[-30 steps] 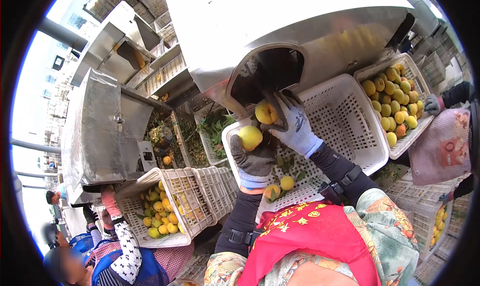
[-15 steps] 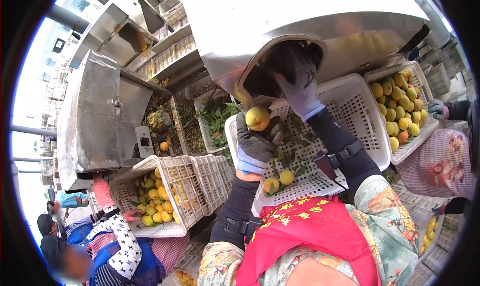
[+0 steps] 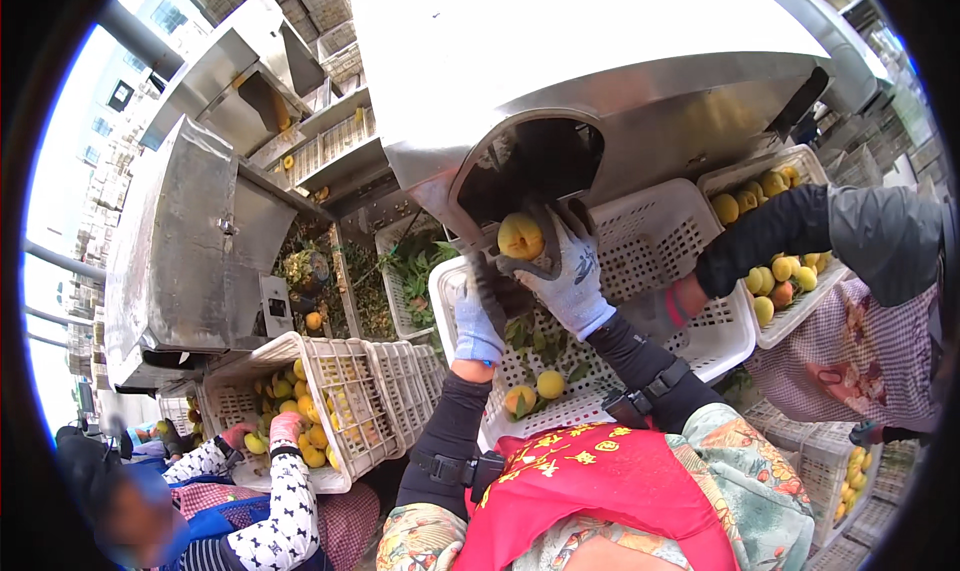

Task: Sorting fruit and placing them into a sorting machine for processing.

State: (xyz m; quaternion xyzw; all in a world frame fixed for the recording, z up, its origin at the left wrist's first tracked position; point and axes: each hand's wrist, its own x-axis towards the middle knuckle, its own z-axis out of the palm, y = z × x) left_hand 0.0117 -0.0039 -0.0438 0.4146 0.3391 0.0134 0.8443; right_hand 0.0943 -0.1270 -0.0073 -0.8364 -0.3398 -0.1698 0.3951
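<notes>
A yellow peach point(image 3: 520, 237) is in my right hand point(image 3: 566, 271), which wears a grey glove with dark fingers. The thumb lies below the fruit and the fingers are behind it. My left hand point(image 3: 483, 309), in a similar glove, is lower and left of the peach, thumb and fingers apart, with no fruit visible in it. Both hands are in front of the metal chute's dark opening point(image 3: 530, 166). Beneath them stands a white perforated crate point(image 3: 715, 336) with leaves point(image 3: 540, 343) and two peaches point(image 3: 551, 384) near its front.
At the right, a co-worker's dark sleeve point(image 3: 770, 236) crosses a peach-filled crate point(image 3: 840, 276), its hand reaching into my crate. To the left, another person's pink-gloved hands point(image 3: 287, 429) are at a tilted crate of peaches point(image 3: 385, 396). A metal housing point(image 3: 190, 251) stands behind it.
My right hand has come out of the chute and now holds a peach. My left hand, which held a peach, has none visible now. The co-worker's arm has reached in from the right.
</notes>
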